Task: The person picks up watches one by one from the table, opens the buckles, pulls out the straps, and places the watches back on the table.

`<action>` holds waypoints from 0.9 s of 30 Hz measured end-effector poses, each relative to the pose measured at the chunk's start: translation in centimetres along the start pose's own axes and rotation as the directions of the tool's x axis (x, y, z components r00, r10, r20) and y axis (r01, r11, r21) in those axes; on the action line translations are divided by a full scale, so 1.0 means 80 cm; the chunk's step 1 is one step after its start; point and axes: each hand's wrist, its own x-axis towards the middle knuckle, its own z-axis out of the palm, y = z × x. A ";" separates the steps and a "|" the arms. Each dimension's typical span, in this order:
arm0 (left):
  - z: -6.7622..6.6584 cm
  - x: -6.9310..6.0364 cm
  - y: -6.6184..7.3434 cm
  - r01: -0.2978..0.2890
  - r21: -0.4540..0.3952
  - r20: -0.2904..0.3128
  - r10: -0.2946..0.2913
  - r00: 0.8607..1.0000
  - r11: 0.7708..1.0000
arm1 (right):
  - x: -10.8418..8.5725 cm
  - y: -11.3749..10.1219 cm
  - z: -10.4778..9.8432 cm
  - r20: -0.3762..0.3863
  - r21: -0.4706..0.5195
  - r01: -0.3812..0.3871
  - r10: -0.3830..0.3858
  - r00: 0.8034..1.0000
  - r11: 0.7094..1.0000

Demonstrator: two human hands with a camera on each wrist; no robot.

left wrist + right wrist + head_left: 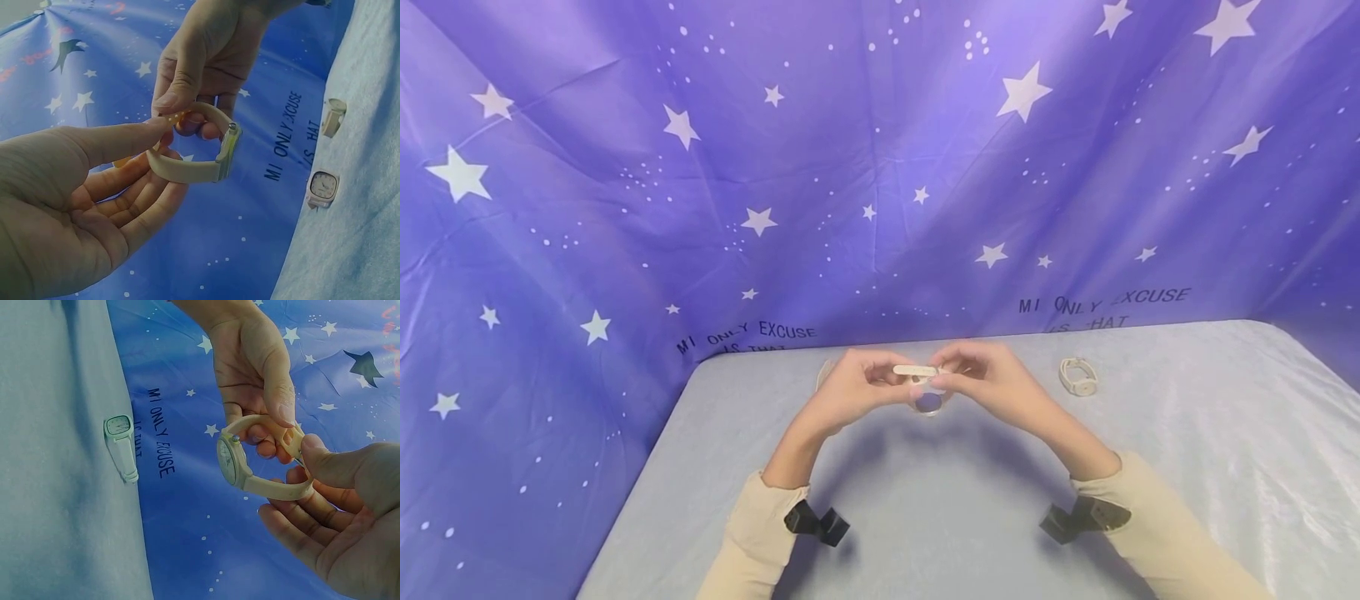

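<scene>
Between both hands, above the table, is a beige wristwatch with a round dial. Its strap is bent into a loop, and the strap ends meet at the fingers; a buckle shows there. My left hand pinches one side of the strap near its end between thumb and fingers. From the other side my right hand pinches the strap by the buckle. In the left wrist view the held watch has its case turned away from the hands. Fingertips cover part of the fastening, so whether it is fastened cannot be told.
A pale watch lies on the grey-blue cloth of the table at the right. Another strap shows partly behind my left hand. The left wrist view has a square-faced watch. A starry purple curtain hangs behind the table.
</scene>
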 end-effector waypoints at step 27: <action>-0.010 0.000 0.002 0.033 0.026 -0.050 -0.032 0.998 0.999 | 0.000 -0.004 -0.002 0.017 0.005 0.025 -0.025 1.000 1.000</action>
